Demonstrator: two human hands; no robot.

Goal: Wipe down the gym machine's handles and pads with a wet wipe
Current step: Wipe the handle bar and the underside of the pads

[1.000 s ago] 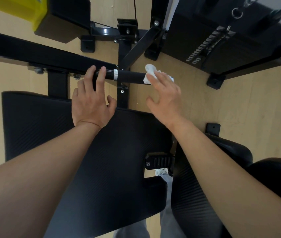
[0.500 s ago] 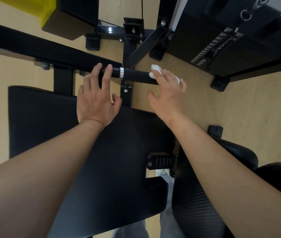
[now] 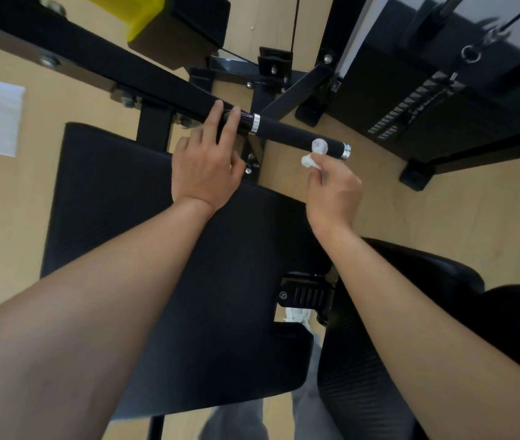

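Out at the tip of the handle (image 3: 287,130), the right hand (image 3: 331,192) is mid-wipe — fingers bunched round the wet wipe (image 3: 314,154), pinching it against the grip just short of the chrome end cap (image 3: 346,150); left hand (image 3: 204,166) lies straight-fingered across the handle by the silver ring (image 3: 254,123), gripping nothing; next, I'd guess, drag the wipe back along the grip — then the seat pad (image 3: 125,201).
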